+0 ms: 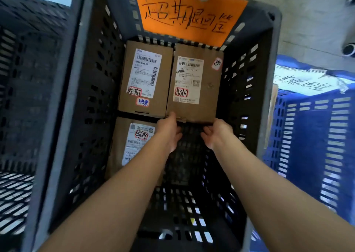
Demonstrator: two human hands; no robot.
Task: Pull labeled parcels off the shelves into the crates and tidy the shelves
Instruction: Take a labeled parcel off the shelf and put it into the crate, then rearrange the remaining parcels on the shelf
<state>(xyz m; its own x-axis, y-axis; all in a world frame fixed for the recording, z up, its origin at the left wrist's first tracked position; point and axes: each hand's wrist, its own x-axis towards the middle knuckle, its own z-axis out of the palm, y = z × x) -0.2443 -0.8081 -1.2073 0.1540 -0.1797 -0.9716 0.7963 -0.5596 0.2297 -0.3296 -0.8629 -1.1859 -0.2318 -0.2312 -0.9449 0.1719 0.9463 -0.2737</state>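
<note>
Touching the brown white-labelled parcel [196, 82], left hand [169, 129] and right hand [218, 133] curl loosely, gripping nothing.

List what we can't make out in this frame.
Head view only.
1. Grip: whether left hand and right hand hold the far-right box or only touch its near edge; fingertips hidden.
2. Near-left box: right part covered by the left forearm.
3. Labels: print too small, blurred.
4. Blue crate: cut off by the right edge; contents not visible.
</note>
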